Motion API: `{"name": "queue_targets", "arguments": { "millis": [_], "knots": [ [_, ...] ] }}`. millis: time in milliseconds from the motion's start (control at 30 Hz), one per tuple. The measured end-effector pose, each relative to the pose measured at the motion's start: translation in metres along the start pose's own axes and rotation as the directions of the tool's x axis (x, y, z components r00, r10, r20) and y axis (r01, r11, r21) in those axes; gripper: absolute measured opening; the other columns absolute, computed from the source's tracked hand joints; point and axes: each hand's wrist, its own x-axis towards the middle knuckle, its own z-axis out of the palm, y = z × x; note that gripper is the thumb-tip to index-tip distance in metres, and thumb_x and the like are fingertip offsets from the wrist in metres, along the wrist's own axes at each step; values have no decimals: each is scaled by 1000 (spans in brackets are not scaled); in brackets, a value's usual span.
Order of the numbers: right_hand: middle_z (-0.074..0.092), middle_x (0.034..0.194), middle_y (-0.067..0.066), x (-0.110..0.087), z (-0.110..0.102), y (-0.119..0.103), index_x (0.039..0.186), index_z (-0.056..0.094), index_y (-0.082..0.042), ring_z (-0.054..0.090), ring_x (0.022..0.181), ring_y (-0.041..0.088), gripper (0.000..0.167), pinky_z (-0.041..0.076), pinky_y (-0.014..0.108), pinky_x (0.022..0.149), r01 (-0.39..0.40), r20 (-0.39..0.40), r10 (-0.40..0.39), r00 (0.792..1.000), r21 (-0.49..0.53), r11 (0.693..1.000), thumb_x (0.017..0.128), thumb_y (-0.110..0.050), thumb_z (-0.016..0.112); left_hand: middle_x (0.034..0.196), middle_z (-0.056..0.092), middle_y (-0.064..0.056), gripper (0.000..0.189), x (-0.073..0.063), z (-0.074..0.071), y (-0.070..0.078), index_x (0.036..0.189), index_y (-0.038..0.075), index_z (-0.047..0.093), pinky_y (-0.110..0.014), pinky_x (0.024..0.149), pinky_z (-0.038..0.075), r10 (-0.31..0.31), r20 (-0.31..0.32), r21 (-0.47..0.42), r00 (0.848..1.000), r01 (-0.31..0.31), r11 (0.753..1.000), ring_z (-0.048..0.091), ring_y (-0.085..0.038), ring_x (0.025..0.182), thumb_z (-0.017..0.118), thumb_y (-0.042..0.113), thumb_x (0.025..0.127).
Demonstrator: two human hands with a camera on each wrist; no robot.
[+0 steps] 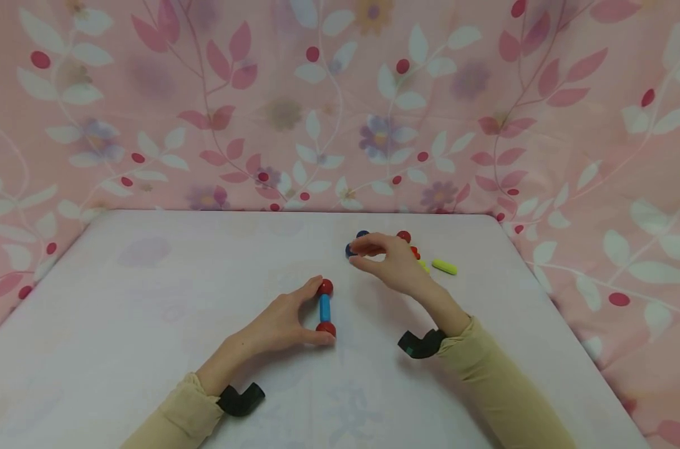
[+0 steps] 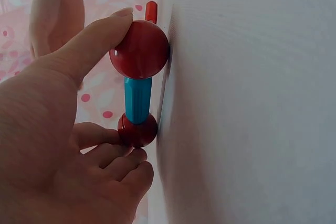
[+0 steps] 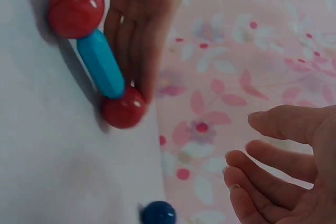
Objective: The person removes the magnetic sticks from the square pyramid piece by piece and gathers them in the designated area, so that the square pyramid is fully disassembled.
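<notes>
My left hand point(image 1: 275, 321) pinches a short blue rod point(image 1: 325, 308) with a red ball on each end. The thumb presses the near red ball point(image 2: 140, 50), and the fingertips meet the far red ball point(image 2: 137, 131). Low against the white table, the piece points away from me. To its right and farther back, my right hand point(image 1: 396, 265) hovers with loosely bent fingers and nothing between them. A dark blue ball point(image 1: 349, 250) lies by its fingertips, partly covered by them in the head view. The right wrist view shows a dark blue ball point(image 3: 159, 213) below the fingers.
Behind the right hand are another dark blue ball point(image 1: 362, 234), a red ball point(image 1: 404, 236) and a red piece point(image 1: 415, 252). A yellow-green rod point(image 1: 444, 267) lies to its right. A flowered pink cloth point(image 1: 340, 112) hangs behind the white table point(image 1: 177, 280).
</notes>
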Motion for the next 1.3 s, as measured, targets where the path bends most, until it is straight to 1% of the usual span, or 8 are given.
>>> {"name": "queue_targets", "arguments": {
  "millis": [133,233,500,733,867,933,1133,1300],
  "knots": [
    [72,109,3,2,29,7,121,69,-8,65,101,19,32,56,33,89,-40,117,41,992,-4,999,94,-25,71,163,29,6,111,0,0,0,159,18,27,-50,119,30,13,0,-5,1000,-13,1000,25,-17,151,85,54,72],
    [72,112,3,2,44,14,123,68,-7,65,101,19,33,55,30,89,-64,185,64,981,-8,998,95,-24,70,163,30,5,111,0,-1,0,159,17,27,-50,119,31,25,-1,-13,1000,-25,1000,26,-18,151,86,53,72],
    [71,113,1,3,58,22,123,69,-9,65,102,18,33,55,32,93,-86,247,76,966,29,996,94,-23,72,162,32,6,109,-1,0,3,160,19,26,-49,119,31,61,24,-24,998,-61,998,27,-17,151,86,49,74],
    [71,106,0,1,60,26,120,70,-10,63,98,16,30,54,31,91,-60,251,52,967,27,998,93,-21,72,162,32,8,106,-1,1,1,160,20,25,-46,120,31,115,47,-46,992,-113,993,26,-14,150,85,44,76],
    [70,105,-1,2,59,30,119,70,-12,62,96,15,28,53,30,89,-57,255,55,965,0,998,94,-23,72,161,32,9,104,-1,2,1,160,22,26,-47,119,32,121,56,-51,991,-118,992,28,-14,150,85,43,77],
    [70,105,-2,2,56,33,120,70,-13,61,96,15,28,53,29,88,-65,264,66,962,-13,998,94,-24,72,161,34,7,101,-1,2,1,159,22,29,-48,118,33,116,54,-43,992,-114,993,30,-16,149,85,43,77],
    [69,100,-5,-5,40,42,119,71,-15,61,91,15,29,52,29,81,-80,280,93,956,-56,995,93,-29,72,154,46,-3,87,-1,0,2,153,19,42,-54,114,38,55,52,-14,997,-54,998,40,-25,144,82,44,80],
    [67,93,-5,-14,27,44,107,72,-17,60,87,15,22,52,30,78,-111,260,129,957,-80,991,89,-29,77,150,52,-2,76,0,-3,1,148,16,50,-55,111,41,42,30,-7,999,-42,999,44,-26,141,80,37,83]
  ]
}}
